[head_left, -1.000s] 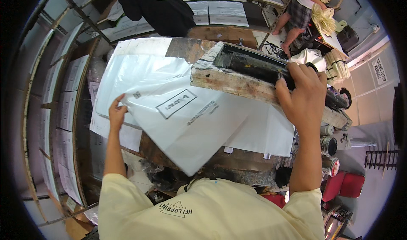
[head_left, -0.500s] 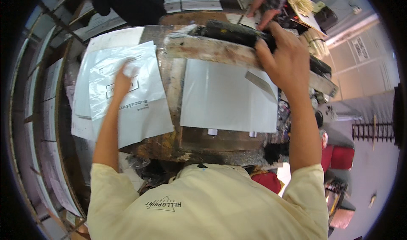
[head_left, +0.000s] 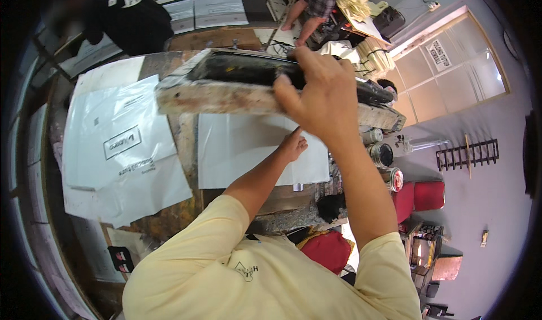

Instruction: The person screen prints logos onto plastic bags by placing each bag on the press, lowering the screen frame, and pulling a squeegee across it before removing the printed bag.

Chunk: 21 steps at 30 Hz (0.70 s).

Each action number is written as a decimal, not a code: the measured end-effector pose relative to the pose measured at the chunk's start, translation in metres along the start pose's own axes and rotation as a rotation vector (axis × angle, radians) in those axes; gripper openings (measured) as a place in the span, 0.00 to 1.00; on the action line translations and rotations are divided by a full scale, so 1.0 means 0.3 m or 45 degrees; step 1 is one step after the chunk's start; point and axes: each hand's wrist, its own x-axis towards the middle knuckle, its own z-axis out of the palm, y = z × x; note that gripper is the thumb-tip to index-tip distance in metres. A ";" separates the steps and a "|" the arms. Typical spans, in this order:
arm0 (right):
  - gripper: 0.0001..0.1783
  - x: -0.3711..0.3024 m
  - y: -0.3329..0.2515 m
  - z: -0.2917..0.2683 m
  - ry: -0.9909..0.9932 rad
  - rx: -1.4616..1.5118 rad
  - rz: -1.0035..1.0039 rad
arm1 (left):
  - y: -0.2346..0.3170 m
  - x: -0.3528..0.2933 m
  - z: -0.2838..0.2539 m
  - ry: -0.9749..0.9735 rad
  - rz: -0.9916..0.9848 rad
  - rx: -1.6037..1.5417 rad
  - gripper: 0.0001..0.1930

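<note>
My right hand (head_left: 324, 97) grips the near edge of a thick wooden screen-printing frame (head_left: 220, 98), thumb in front and fingers over the top. The frame is tilted up over the table, its inside dark with ink. Below it lies a blank white plastic sheet (head_left: 226, 150). My left hand (head_left: 292, 146) is low over the right part of this sheet, fingers drawn together and partly curled; whatever they pinch, if anything, is hidden. To the left, printed white plastic bags (head_left: 84, 128) lie in a loose stack, black print facing up.
Ink-stained worktable (head_left: 186, 125). Open ink tubs (head_left: 381, 155) stand along its right side. A rack (head_left: 42, 207) of sheets runs down the left. Across the table are a person in black (head_left: 132, 20) and another in checked shorts (head_left: 320, 2). A red chair (head_left: 429, 196) is at right.
My left hand has moved right, from the stack of printed bags to the blank sheet. My right hand still holds the frame up. The whole view has shifted and turned.
</note>
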 end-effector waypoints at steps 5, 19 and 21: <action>0.23 0.022 -0.012 0.006 0.057 0.073 -0.054 | 0.127 0.109 0.204 -0.084 0.145 -0.023 0.33; 0.38 -0.081 -0.028 0.021 0.039 0.003 0.035 | 0.212 -1.215 -0.290 -0.689 1.480 0.514 0.62; 0.38 -0.187 -0.065 0.049 0.022 -0.009 -0.020 | 0.201 -1.402 -0.321 -0.538 1.283 0.133 0.73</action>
